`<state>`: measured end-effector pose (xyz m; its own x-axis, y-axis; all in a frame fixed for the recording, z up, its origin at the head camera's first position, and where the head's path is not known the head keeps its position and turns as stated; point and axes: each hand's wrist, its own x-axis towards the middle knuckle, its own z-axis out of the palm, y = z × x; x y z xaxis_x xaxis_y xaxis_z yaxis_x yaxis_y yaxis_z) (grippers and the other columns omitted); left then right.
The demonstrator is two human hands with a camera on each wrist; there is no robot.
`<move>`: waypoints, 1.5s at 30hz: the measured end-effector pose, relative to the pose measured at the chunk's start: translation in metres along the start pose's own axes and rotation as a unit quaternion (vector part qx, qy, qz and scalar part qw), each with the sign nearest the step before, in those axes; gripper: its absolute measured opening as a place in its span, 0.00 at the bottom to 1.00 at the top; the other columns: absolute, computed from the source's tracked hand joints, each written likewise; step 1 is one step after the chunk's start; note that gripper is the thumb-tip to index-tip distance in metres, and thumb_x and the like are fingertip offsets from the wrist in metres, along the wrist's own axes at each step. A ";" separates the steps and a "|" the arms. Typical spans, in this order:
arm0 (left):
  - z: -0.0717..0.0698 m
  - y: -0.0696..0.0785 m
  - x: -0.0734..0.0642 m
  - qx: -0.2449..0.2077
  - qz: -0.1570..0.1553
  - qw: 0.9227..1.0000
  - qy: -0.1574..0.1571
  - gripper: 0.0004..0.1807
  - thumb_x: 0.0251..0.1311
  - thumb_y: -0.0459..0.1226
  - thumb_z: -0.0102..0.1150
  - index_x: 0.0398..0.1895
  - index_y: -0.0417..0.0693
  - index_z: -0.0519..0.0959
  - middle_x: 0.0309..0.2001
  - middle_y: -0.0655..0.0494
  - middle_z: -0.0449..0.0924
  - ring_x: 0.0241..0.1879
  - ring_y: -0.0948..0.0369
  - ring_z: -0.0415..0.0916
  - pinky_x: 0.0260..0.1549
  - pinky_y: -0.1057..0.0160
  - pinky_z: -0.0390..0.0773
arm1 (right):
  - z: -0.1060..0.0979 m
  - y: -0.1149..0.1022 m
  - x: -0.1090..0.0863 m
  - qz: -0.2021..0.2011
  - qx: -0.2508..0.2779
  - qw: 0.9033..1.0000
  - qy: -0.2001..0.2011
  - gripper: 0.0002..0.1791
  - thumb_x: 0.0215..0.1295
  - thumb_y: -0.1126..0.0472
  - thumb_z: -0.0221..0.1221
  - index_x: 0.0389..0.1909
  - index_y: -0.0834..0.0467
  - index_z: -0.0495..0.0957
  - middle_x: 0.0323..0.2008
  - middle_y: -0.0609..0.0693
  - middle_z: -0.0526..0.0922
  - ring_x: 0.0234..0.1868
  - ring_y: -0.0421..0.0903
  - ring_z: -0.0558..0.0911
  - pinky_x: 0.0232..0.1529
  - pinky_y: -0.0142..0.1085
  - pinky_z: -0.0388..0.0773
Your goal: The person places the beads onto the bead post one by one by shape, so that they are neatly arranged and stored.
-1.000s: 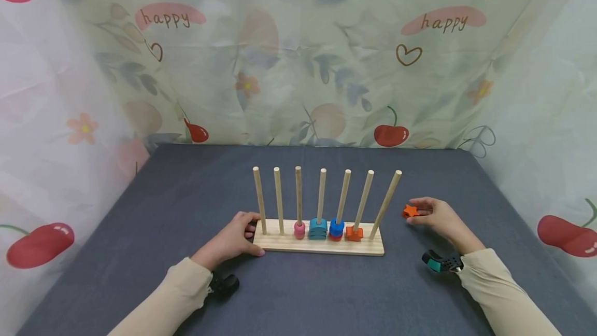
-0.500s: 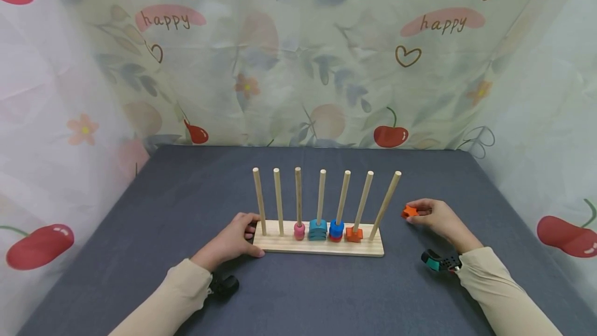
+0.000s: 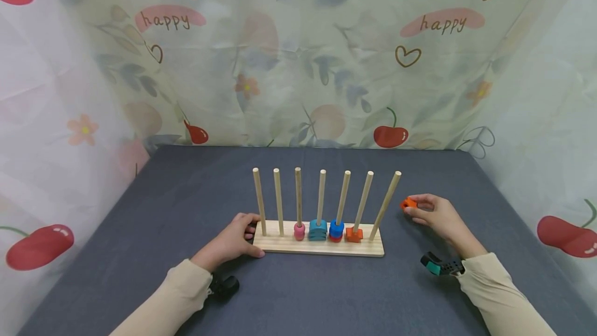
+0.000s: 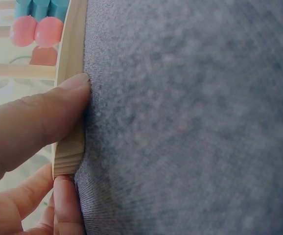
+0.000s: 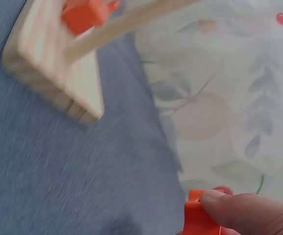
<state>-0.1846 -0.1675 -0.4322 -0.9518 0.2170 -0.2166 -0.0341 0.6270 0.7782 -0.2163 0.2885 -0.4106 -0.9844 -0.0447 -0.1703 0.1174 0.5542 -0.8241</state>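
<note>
A wooden peg board [image 3: 280, 243] with several upright pegs lies on the table. My left hand [image 3: 233, 237] grips its left end; in the left wrist view the thumb [image 4: 38, 115] presses the long front edge and the fingertips touch the end. Right of the board, my right hand [image 3: 434, 214] pinches an orange star-shaped bead [image 3: 408, 204] between thumb and fingers, a little off the rightmost peg [image 3: 386, 204]. On the pegs sit pink beads [image 3: 299, 230], teal beads [image 3: 318, 230], a blue bead [image 3: 336, 228] above a red one, and an orange star bead [image 3: 354, 235].
A dark grey cloth [image 3: 308, 294] covers the table. A printed curtain [image 3: 298, 66] closes off the back and both sides. The two leftmost pegs and the rightmost one carry no beads. A dark band [image 3: 440, 264] is worn at the right wrist.
The right hand has moved slightly up and to the left, and the orange star bead in it has tilted. My left hand and the board have stayed in place.
</note>
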 end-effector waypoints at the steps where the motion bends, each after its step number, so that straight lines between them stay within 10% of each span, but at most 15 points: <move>1: 0.000 0.000 0.000 -0.001 0.000 1.000 0.000 0.44 0.39 0.31 0.79 0.63 0.39 0.69 0.56 0.45 0.64 0.51 0.54 0.69 0.55 0.52 0.74 | 0.000 -0.003 -0.001 -0.002 0.028 1.000 -0.004 0.34 0.66 0.57 0.61 0.65 0.72 0.62 0.58 0.71 0.70 0.46 0.45 0.83 0.46 0.38 0.83; 6: 0.000 -0.001 0.000 0.001 -0.001 1.000 -0.001 0.44 0.39 0.31 0.79 0.64 0.39 0.68 0.56 0.45 0.64 0.52 0.54 0.69 0.55 0.52 0.74 | -0.002 -0.016 -0.010 -0.019 0.126 0.992 -0.011 0.35 0.66 0.62 0.61 0.67 0.71 0.57 0.58 0.66 0.65 0.43 0.40 0.84 0.48 0.42 0.81; 14: 0.000 -0.001 0.001 0.000 0.003 1.000 -0.003 0.44 0.39 0.31 0.79 0.64 0.38 0.68 0.56 0.45 0.64 0.52 0.54 0.69 0.56 0.52 0.74 | -0.005 -0.038 -0.026 -0.063 0.112 0.991 0.031 0.30 0.60 0.53 0.66 0.61 0.55 0.69 0.52 0.49 0.72 0.41 0.31 0.82 0.44 0.27 0.80; 22: 0.000 -0.002 0.001 0.001 0.002 1.000 -0.003 0.44 0.39 0.32 0.79 0.64 0.38 0.68 0.56 0.44 0.64 0.52 0.54 0.69 0.55 0.52 0.74 | -0.005 -0.063 -0.038 -0.126 0.273 0.954 0.003 0.25 0.58 0.68 0.66 0.57 0.59 0.70 0.45 0.48 0.77 0.41 0.39 0.86 0.42 0.31 0.82; 34: 0.001 -0.002 0.003 0.013 0.003 1.000 0.002 0.44 0.38 0.31 0.79 0.63 0.39 0.69 0.54 0.46 0.65 0.52 0.54 0.70 0.55 0.52 0.74 | -0.009 -0.090 -0.056 -0.219 0.339 0.915 0.004 0.16 0.68 0.68 0.56 0.56 0.62 0.72 0.49 0.52 0.74 0.47 0.41 0.85 0.47 0.34 0.79; 45: 0.001 -0.003 0.004 0.011 0.008 1.000 0.001 0.44 0.37 0.30 0.79 0.63 0.38 0.69 0.54 0.44 0.64 0.51 0.54 0.70 0.55 0.52 0.75 | -0.005 -0.117 -0.064 -0.268 0.301 0.912 0.073 0.19 0.65 0.70 0.58 0.57 0.61 0.73 0.49 0.47 0.82 0.47 0.39 0.84 0.45 0.29 0.81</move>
<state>-0.1878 -0.1678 -0.4355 -0.9530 0.2255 -0.2022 -0.0115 0.6401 0.7682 -0.1672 0.2306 -0.3009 -0.9231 -0.0401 0.3824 -0.3789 -0.0749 -0.9224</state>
